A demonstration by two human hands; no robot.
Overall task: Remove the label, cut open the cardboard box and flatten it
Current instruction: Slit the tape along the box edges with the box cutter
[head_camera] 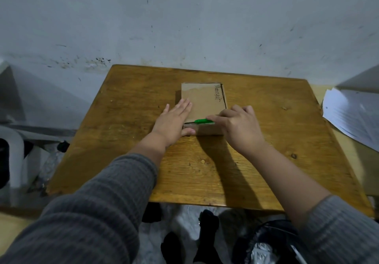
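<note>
A flat brown cardboard box (204,101) lies in the middle of the wooden table (127,107), with handwriting along its right edge. My left hand (174,120) rests flat on the box's left side, fingers spread, thumb against the near face. My right hand (239,125) grips a green-handled cutter (203,121). The cutter lies along the box's near top edge, its blade pointing left toward my left hand. No label shows on the box's visible faces.
A stack of white papers (352,113) sits on another surface to the right of the table. A white plastic chair (14,140) stands at the left. A plastered wall runs behind the table. Dark bags and clutter lie on the floor under the near edge.
</note>
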